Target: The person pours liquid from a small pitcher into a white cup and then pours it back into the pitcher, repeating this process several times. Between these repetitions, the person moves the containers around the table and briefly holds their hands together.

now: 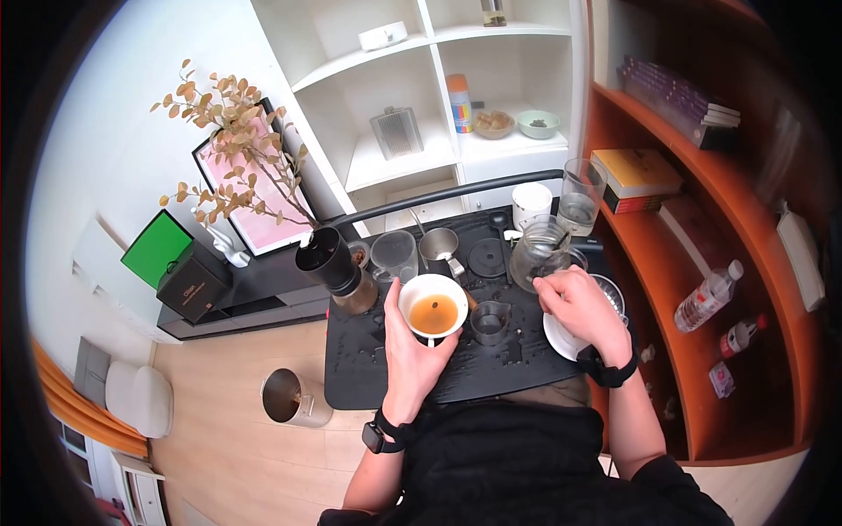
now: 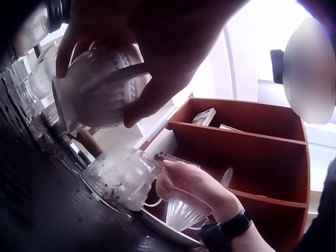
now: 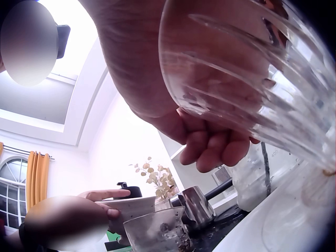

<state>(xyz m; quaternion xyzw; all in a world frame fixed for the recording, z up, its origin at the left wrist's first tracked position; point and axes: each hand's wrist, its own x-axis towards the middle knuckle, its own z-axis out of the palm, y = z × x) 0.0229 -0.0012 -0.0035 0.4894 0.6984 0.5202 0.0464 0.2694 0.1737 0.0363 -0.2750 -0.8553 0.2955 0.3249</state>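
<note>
My left hand (image 1: pixel 410 364) holds a white cup (image 1: pixel 434 286) over the near side of the black tray, fingers on one side and thumb on the other. Amber liquid (image 1: pixel 426 316) with a dark speck lies inside it. In the left wrist view the same cup (image 2: pixel 100 89) shows a ribbed outer wall. My right hand (image 1: pixel 586 309) has its fingers curled at the handle side of a clear glass jug (image 1: pixel 531 256); the grip itself is mostly hidden. Close under that wrist, a ribbed clear glass (image 3: pixel 226 63) stands on a white saucer (image 1: pixel 559 340).
The wet black tray (image 1: pixel 377 386) also bears a coffee grinder (image 1: pixel 355 294), a metal pitcher (image 1: pixel 438 245), a small glass (image 1: pixel 489 324), a drinking glass (image 1: pixel 395 254) and a white mug (image 1: pixel 531 203). A metal bin (image 1: pixel 317 408) stands on the floor. Wooden shelves (image 1: pixel 614 237) rise at right.
</note>
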